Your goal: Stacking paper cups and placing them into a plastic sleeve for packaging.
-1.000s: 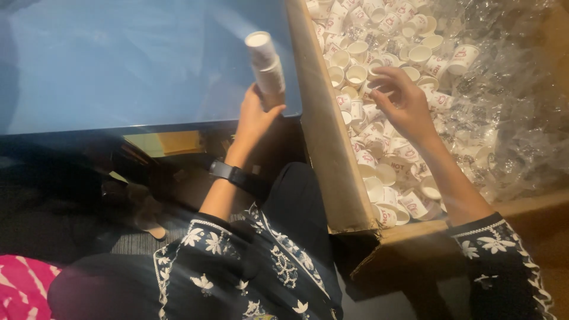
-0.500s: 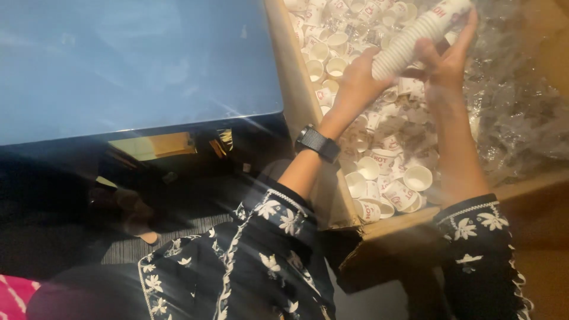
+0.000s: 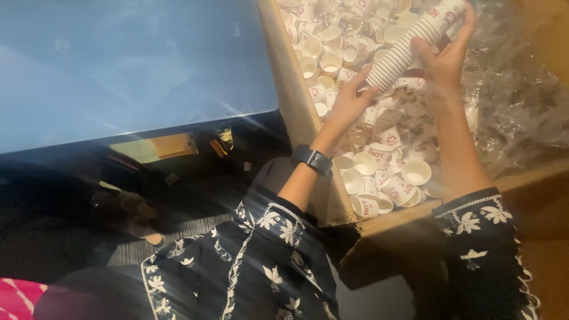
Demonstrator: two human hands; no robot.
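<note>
Both hands hold one long stack of nested white paper cups [image 3: 409, 44], tilted over a cardboard box. My left hand [image 3: 349, 101], with a black watch on the wrist, supports the stack's lower end. My right hand [image 3: 444, 59] grips its upper part from the right. Below them the cardboard box [image 3: 293, 101] is full of several loose white paper cups [image 3: 379, 166] with red print.
Crumpled clear plastic wrap [image 3: 510, 112] lines the box's right side. A blue-grey tabletop [image 3: 130, 65] lies to the left of the box. My dark floral-patterned clothing [image 3: 255, 266] fills the bottom, with pink fabric [image 3: 18, 299] at the lower left corner.
A second ago my left hand held the stack alone by the table while my right reached among loose cups. The stack has moved right over the box, and both hands now hold it.
</note>
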